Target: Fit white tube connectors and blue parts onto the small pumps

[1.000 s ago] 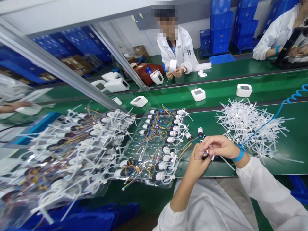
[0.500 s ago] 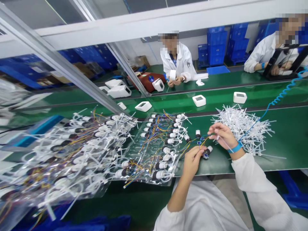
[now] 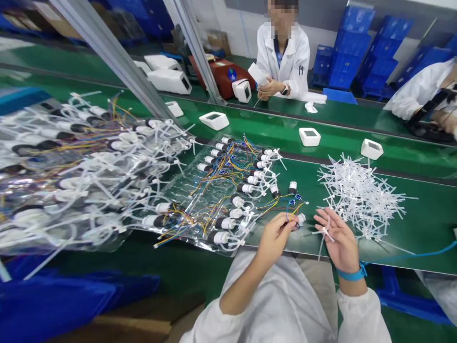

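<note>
My left hand point(image 3: 276, 236) is closed, fingertips pinched at a small black-and-white pump point(image 3: 301, 219) with thin coloured wires; the fingers hide part of it. To its right, my right hand point(image 3: 341, 240) is turned palm up, its fingers loosely bent. Across those fingers lies a white branched tube piece point(image 3: 325, 231), held with the thumb close to it. Just beyond my left hand are a loose pump point(image 3: 293, 187) standing on the green bench and small blue parts point(image 3: 292, 202) on wires. A pile of white tube pieces point(image 3: 357, 195) lies beyond my right hand.
Pumps with tubes and wires lie in rows on clear plastic point(image 3: 185, 190) at left, with a denser heap point(image 3: 82, 166) farther left. White devices with screens point(image 3: 309, 136) stand on the green strip behind. A co-worker point(image 3: 283, 57) sits opposite, holding a white device. A metal post point(image 3: 117, 62) rises at left.
The view has tilted down and turned. My right hand has drawn back from the wires toward me and turned palm up, with the white tube piece now showing. My left hand stays at the pump.
</note>
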`<state>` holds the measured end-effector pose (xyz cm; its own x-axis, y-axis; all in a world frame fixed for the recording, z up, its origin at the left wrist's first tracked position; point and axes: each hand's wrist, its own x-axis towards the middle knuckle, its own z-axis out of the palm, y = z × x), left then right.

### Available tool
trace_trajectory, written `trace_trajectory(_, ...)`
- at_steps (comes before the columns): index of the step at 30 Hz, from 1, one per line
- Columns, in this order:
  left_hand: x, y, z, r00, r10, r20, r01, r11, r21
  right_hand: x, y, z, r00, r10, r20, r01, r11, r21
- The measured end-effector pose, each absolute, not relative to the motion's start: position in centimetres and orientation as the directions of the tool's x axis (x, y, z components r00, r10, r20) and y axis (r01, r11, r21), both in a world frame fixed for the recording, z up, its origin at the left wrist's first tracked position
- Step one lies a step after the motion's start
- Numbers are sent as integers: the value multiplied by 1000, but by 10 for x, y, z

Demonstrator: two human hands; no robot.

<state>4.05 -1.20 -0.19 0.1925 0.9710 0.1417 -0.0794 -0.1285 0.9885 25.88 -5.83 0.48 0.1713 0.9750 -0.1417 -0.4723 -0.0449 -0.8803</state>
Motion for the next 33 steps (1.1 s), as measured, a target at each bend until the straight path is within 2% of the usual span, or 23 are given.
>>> trace_trajectory(6, 39, -14, -4, 168, 948, 272, 60, -285, 957, 252, -49, 7, 140, 980, -138, -444, -62, -894)
trace_trajectory(14, 40, -14, -2, 150, 950, 274, 87, -288, 954, 252, -47, 8, 171, 966, -195, -415, -109, -903)
trace_trajectory(21, 44, -14, -12, 114, 924, 365, 154, -379, 912, 251, -44, 7, 181, 971, -159, -426, -69, -902)
trace_trajectory(28, 45, -16, -6, 73, 904, 422, 318, -422, 849, 251, -45, 7, 204, 972, -118, -418, -23, -908)
trace_trajectory(33, 33, -18, -4, 39, 903, 427, 275, -420, 865, 251, -44, 3, 224, 970, -91, -382, 1, -924)
